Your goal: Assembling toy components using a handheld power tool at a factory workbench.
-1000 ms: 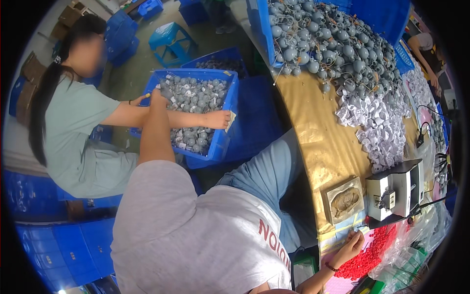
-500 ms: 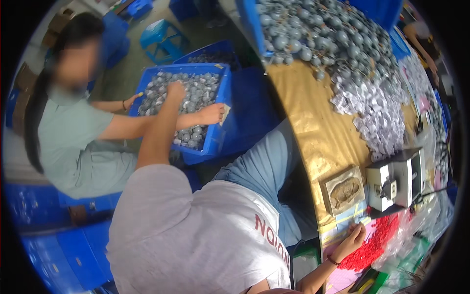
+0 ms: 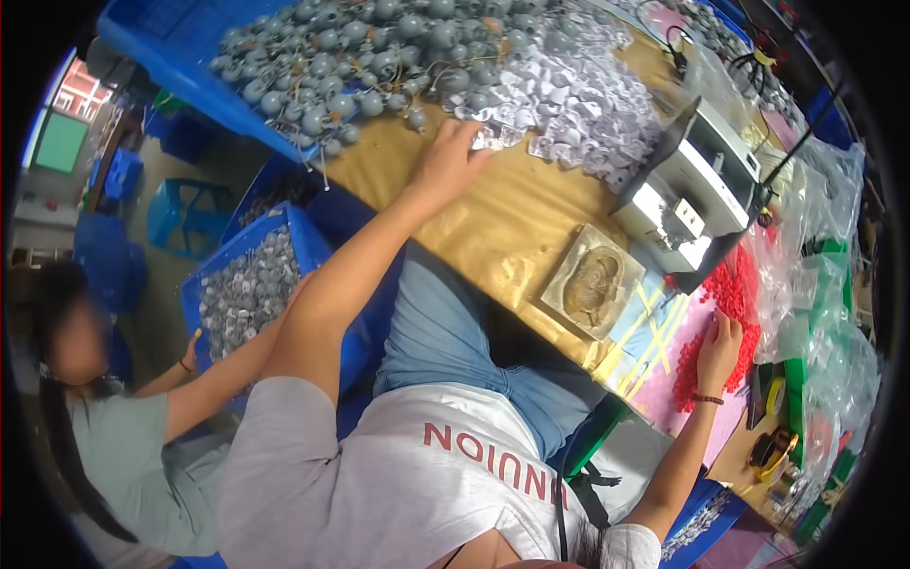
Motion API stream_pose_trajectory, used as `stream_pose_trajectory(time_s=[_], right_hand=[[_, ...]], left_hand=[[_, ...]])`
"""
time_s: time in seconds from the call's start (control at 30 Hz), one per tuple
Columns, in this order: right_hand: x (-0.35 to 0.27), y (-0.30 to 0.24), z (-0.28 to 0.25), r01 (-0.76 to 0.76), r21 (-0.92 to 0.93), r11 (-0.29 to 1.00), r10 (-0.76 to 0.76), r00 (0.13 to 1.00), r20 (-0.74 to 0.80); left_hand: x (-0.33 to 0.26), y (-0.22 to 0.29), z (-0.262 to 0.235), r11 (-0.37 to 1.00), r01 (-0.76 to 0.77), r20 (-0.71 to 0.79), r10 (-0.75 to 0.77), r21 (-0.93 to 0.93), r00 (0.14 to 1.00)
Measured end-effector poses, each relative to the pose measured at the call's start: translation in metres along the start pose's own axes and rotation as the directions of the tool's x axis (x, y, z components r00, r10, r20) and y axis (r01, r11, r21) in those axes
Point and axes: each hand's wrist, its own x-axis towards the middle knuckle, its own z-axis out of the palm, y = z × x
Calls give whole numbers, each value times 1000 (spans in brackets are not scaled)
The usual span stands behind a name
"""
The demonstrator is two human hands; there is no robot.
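Many grey parts [image 3: 379, 57] on brown table [image 3: 512, 228]

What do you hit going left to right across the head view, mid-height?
Co-worker in a green shirt → blue crate of small silver parts → person's left hand → tan square mould → white tabletop machine → right hand on red beads → clear plastic bags.

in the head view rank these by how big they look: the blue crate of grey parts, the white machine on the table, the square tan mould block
1. blue crate, largest, though partly hidden by an arm
2. white machine
3. tan mould block, smallest

The crate sits lower, farther from the camera, so its true lead is likely greater.
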Motion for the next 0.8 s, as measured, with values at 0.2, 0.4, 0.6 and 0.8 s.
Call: stream_pose_trajectory(time_s=[0.2,0.4,0.6,0.8], right_hand=[[1,-4,5,-59,-36,998,59,998,-17],[6,0,0,-89,-68,994,93,994,53],[10,-10,-17,-62,115,991,72,993,-90],[-6,8,-26,-131,342,931,185,974,-130]], left_hand=[[-3,-20,13,966,119,90,-101,-229,991],[-13,-2,28,982,37,72,-23,-186,997],[12,26,50,975,-48,29,56,-217,998],[-10,93,35,891,-56,131,128,-450,983]])
